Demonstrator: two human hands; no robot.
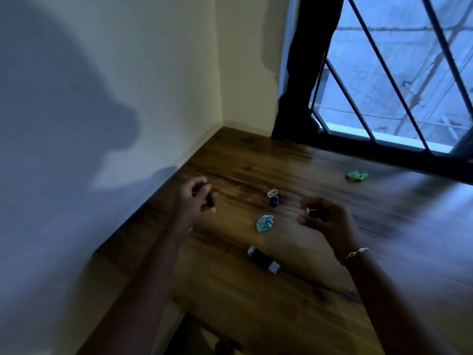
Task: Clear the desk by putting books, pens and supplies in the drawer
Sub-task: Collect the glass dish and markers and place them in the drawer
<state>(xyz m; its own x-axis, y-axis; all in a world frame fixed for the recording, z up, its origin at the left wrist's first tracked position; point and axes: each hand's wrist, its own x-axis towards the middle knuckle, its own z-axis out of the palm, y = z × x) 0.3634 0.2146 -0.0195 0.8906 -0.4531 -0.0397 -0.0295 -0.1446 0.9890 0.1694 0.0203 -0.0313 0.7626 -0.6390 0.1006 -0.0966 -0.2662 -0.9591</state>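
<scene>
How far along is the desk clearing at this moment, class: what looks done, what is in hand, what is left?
Done: no books or pens lie on the visible desk. In hand: the left hand and right hand each hold a small dark item. Left: the small bottle, blue crumpled paper, green crumpled paper and dark silver-ended object. No drawer is clearly visible.

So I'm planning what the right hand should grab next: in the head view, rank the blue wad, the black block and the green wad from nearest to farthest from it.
From the right hand:
1. Blue wad, just to its left on the desk.
2. Black block with pale ends, lower left, toward the person.
3. Green wad, farther back near the window.
</scene>
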